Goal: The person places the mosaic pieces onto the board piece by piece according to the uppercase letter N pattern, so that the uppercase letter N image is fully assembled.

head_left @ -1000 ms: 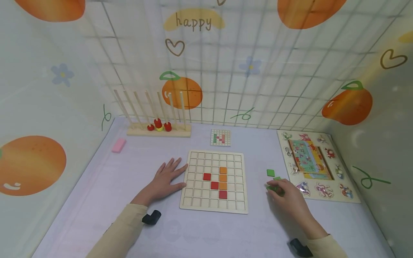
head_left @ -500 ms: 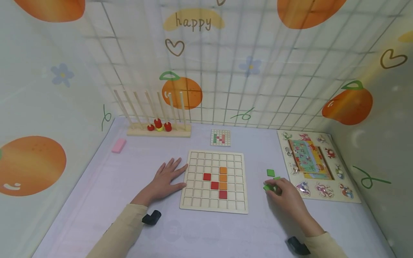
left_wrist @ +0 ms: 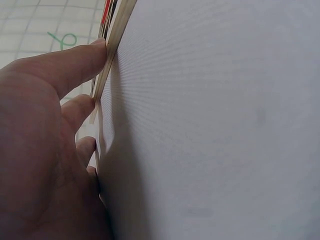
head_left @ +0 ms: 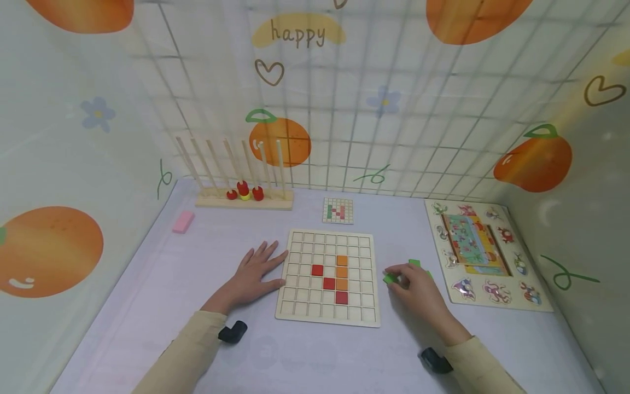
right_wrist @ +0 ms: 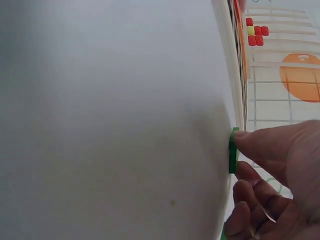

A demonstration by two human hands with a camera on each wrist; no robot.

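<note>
A wooden grid board [head_left: 300, 309] lies mid-table, with red tiles [head_left: 329, 283] and a column of orange tiles [head_left: 342, 272] in its squares. My left hand [head_left: 252, 276] rests flat with fingers spread, its thumb and index fingertip touching the board's left edge. To the right of the board, my right hand [head_left: 418, 287] pinches a green tile [right_wrist: 233, 151] between thumb and fingers, low over the table. Behind that hand other green tiles [head_left: 415, 262] lie on the cloth, partly hidden by it. A small pattern card [head_left: 338, 210] lies beyond the board.
At the back left stands a wooden peg rack [head_left: 243, 202] with red and yellow beads. A pink block [head_left: 183, 222] lies near the left edge. On the right is an animal puzzle board [head_left: 509, 301]. Printed curtains [head_left: 334, 142] enclose the table.
My right hand has picked up a green tile from the group and moved left with it, toward the board. The left hand has stayed in place at the board's edge.
</note>
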